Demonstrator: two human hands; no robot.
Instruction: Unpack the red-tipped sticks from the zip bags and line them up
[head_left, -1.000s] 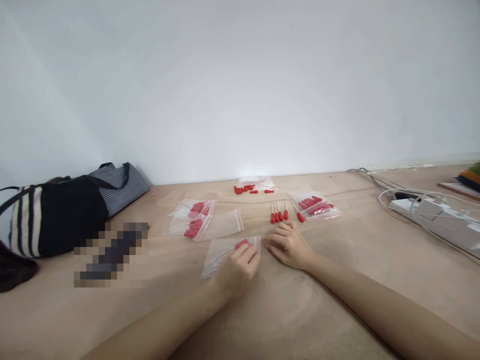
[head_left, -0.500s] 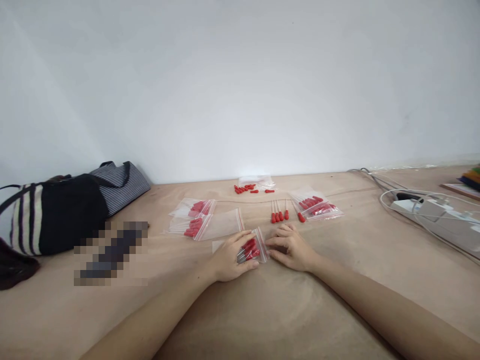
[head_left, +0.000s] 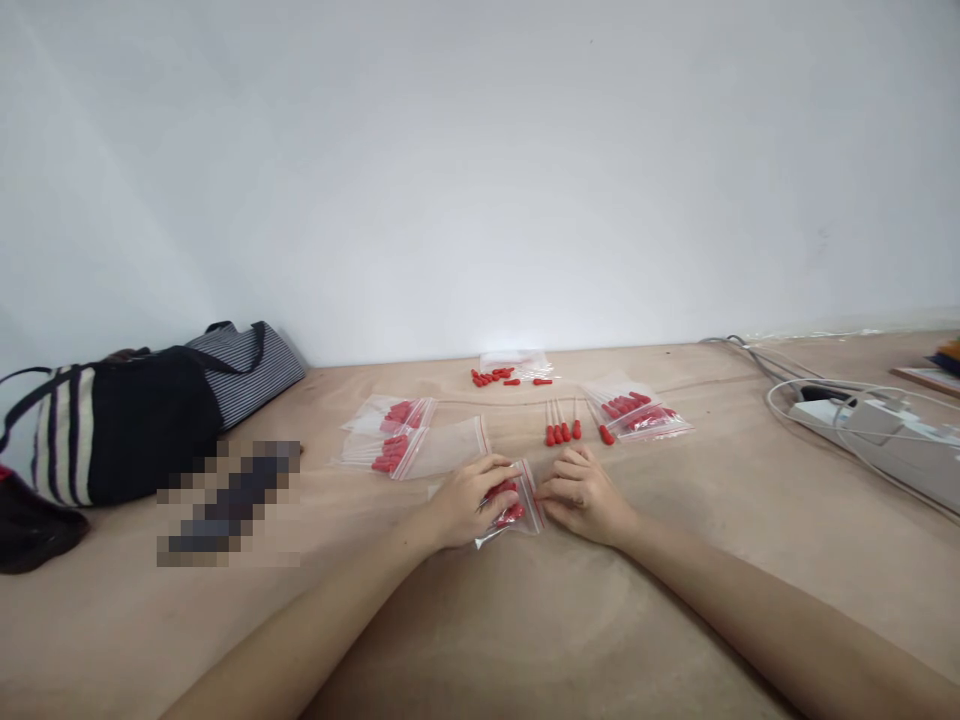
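Note:
A small clear zip bag (head_left: 531,503) with red-bulbed droppers (head_left: 511,514) in it lies on the table before me. My left hand (head_left: 471,503) grips it from the left, fingers over the top and thumb pressing on the bulbs. At the bag's red-lined right edge, my right hand (head_left: 586,497) has its fingers curled, pinching at the zip strip. Just beyond it lie several loose droppers (head_left: 559,433), bulbs toward me, and a single dropper (head_left: 607,435) beside them. An unfilled zip bag (head_left: 454,448) lies flat past my left hand.
Filled zip bags (head_left: 390,453) lie at the left, and more filled bags (head_left: 637,410) at the right. Loose red bulbs (head_left: 491,376) sit by a bag near the wall. A black striped bag (head_left: 142,430) stands far left; a power strip (head_left: 885,440) with cables is far right.
My left thumb has moved up from the bag's near edge onto the bulbs, and the bag's near corner now shows below it. My right hand stays at the zip edge.

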